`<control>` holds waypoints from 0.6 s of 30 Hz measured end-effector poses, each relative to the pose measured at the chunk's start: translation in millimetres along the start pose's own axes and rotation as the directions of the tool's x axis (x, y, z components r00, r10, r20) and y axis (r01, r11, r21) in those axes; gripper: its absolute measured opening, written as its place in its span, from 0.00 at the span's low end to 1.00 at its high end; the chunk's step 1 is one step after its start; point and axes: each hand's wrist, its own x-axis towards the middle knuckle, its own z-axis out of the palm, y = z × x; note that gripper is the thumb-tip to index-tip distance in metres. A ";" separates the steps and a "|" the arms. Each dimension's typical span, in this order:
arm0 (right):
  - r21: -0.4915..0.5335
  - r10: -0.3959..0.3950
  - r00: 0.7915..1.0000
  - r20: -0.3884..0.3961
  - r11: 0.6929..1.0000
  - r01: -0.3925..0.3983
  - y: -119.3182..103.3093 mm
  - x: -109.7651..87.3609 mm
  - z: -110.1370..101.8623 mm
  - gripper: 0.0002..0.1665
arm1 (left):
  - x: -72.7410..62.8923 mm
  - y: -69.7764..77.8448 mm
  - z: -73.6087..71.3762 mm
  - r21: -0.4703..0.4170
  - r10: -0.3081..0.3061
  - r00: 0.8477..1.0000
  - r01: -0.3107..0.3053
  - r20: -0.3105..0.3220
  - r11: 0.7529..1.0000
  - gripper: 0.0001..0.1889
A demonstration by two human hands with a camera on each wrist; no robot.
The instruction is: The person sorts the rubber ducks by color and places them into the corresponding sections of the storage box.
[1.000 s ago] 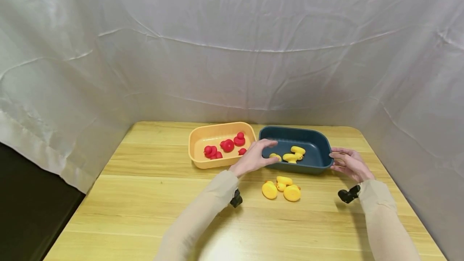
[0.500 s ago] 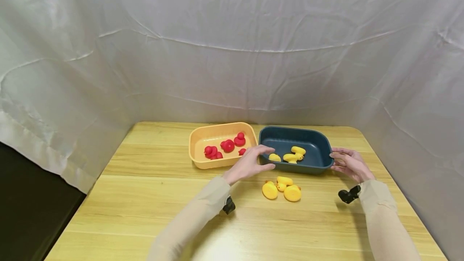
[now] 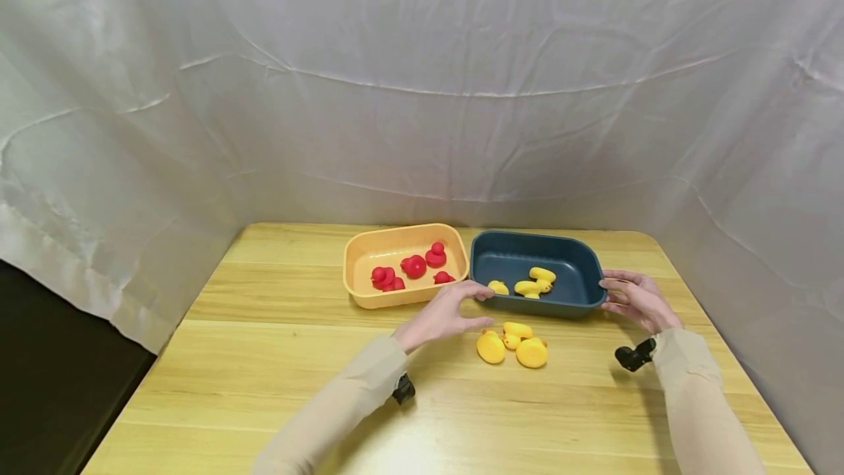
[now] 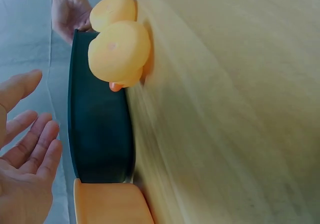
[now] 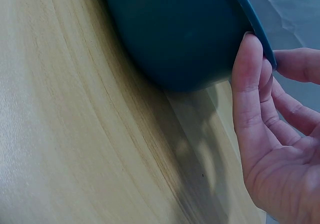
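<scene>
In the head view my left hand (image 3: 440, 315) hovers with thumb and fingers apart, holding nothing, near the front left corner of the dark blue bin (image 3: 574, 305). The left wrist view shows its fingers (image 4: 36, 151) loosely spread. Just right of it, a cluster of yellow rubber ducks (image 3: 531, 352) lies tipped over on the table. More yellow ducks (image 3: 542, 274) are inside the blue bin. My right hand (image 3: 642, 303) pinches the bin's right end; in the right wrist view its fingers (image 5: 247, 74) sit on both sides of the rim.
An orange bin (image 3: 369, 299) with several red rubber ducks (image 3: 414, 266) stands against the left end of the blue bin. Both are at the back of the wooden table (image 3: 250, 358), before a pale hanging sheet (image 3: 422, 138).
My left hand has drawn back from over the blue bin, down and left toward me, uncovering a yellow duck inside. The right hand stays at the bin's end.
</scene>
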 end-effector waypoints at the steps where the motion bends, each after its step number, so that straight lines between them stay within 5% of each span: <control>1: -0.001 0.001 1.000 0.000 1.000 -0.001 -0.2 -0.2 0.3 0.14 | -1.3 -0.7 0.6 0.008 0.002 1.000 -0.002 0.003 1.000 0.25; 18: -0.024 0.021 0.999 -0.025 0.999 -0.021 0.1 1.3 1.4 0.11 | -15.5 -8.7 11.9 -0.002 -0.080 0.979 0.082 0.185 0.997 0.26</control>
